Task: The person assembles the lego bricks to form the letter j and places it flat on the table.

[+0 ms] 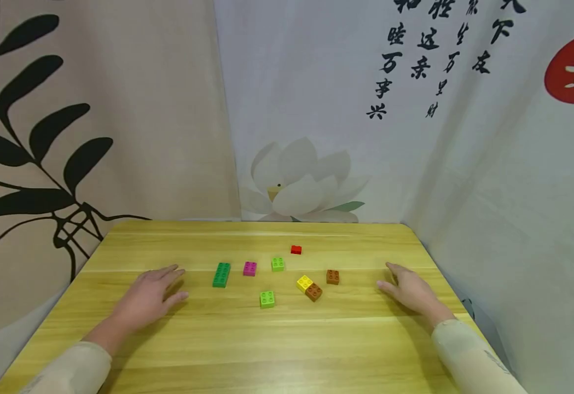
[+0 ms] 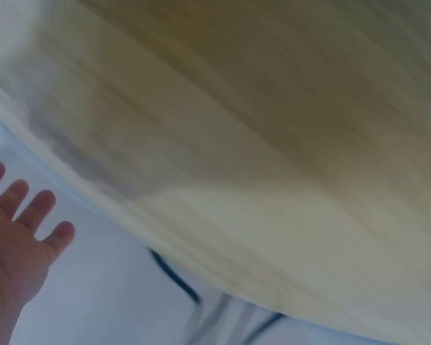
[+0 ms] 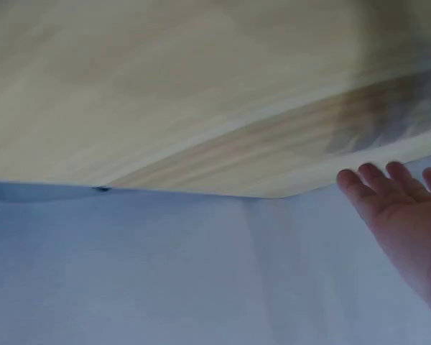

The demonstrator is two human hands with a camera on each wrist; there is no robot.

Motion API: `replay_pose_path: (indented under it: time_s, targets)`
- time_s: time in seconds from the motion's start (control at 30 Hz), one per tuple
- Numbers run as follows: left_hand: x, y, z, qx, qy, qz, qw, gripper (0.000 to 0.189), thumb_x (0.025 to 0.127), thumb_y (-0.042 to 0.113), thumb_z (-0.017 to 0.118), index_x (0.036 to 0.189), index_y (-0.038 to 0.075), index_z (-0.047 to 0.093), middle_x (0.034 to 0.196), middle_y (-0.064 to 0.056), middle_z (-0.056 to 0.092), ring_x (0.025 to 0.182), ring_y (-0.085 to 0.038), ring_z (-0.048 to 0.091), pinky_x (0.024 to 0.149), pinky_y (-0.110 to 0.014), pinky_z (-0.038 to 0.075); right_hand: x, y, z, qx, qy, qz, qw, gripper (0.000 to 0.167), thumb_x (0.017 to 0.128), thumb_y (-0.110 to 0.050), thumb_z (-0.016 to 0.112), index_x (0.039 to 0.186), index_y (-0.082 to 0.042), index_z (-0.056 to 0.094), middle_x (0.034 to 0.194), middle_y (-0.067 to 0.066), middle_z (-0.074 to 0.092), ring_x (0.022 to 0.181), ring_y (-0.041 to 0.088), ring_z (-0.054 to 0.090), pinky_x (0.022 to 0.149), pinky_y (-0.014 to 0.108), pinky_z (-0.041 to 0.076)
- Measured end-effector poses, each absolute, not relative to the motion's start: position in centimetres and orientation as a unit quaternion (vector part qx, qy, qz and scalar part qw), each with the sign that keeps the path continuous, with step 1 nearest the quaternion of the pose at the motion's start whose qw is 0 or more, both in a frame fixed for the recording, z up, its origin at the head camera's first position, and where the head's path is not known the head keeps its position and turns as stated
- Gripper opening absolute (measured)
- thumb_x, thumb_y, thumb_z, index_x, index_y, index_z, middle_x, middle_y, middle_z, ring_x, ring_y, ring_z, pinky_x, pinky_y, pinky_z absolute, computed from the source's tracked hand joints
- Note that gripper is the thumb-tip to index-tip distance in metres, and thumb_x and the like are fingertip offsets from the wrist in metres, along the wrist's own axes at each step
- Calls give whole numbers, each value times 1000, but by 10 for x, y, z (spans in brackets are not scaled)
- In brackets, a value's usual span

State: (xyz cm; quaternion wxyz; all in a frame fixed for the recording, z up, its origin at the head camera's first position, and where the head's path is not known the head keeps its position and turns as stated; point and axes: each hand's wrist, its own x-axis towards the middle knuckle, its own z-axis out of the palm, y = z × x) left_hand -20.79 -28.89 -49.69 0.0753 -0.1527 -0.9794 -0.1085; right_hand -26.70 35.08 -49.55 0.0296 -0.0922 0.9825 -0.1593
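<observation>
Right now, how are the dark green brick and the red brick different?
The dark green brick is long, while the red brick is much smaller. The dark green brick is closer to the left hand; the red brick sits farther back on the table. Both lie apart from their neighbours.

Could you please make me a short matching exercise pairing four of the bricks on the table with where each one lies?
Bricks
1. Red brick
2. Dark green brick
3. Yellow brick
4. Pink brick

Places
a. Touching a brown brick
b. Nearest the left hand
c. Between the dark green brick and a light green brick
d. Farthest back of all the bricks

Right pairs: 1-d, 2-b, 3-a, 4-c
</observation>
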Motion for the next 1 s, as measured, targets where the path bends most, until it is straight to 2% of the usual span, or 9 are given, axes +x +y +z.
replay_pose_path:
  time_s: [0.17, 0.37, 0.6, 0.73, 0.9, 1.0]
  targets:
    - [-207, -248, -491, -199, -968, -102, 109, 51, 102, 38, 74, 141, 5, 67, 145, -19, 66, 134, -44, 61, 115, -67, 45, -274, 320, -491, -112, 977, -177, 30, 64, 109, -41, 62, 157, -1, 49, 155, 26, 57, 143, 50, 53, 116, 67, 45]
    - [-210, -213, -492, -228, -963, -80, 119, 50, 101, 39, 75, 137, 6, 69, 137, -16, 69, 132, -39, 61, 117, -61, 46, -280, 272, -481, -149, 968, -199, 35, 55, 110, -37, 61, 154, -4, 55, 155, 21, 59, 144, 46, 54, 118, 64, 44]
    - [-227, -192, -497, -168, -974, -56, 138, 60, 100, 51, 73, 142, 9, 65, 128, -18, 70, 126, -42, 62, 116, -63, 45, -280, 211, -471, -190, 960, -204, 20, 48, 107, -34, 68, 147, -8, 63, 149, 14, 66, 142, 38, 59, 119, 57, 47]
    - [-238, -184, -495, -114, -983, -49, 136, 62, 98, 57, 72, 139, 11, 66, 125, -19, 72, 125, -45, 61, 115, -66, 39, -271, 175, -466, -256, 947, -192, -1, 42, 105, -31, 70, 142, -11, 68, 143, 10, 71, 137, 33, 64, 115, 51, 52]
    - [-243, -178, -496, -67, -990, -52, 113, 57, 97, 50, 76, 138, 11, 67, 125, -21, 75, 122, -46, 62, 116, -70, 34, -256, 136, -466, -350, 920, -176, -7, 37, 104, -30, 72, 138, -13, 72, 137, 6, 74, 132, 28, 67, 112, 47, 55]
    - [-243, -177, -499, -58, -991, -45, 112, 49, 96, 42, 79, 131, 8, 71, 119, -20, 77, 117, -45, 64, 117, -72, 33, -250, 120, -471, -375, 912, -167, 4, 35, 104, -30, 73, 136, -15, 73, 137, 3, 74, 131, 25, 67, 112, 44, 56]
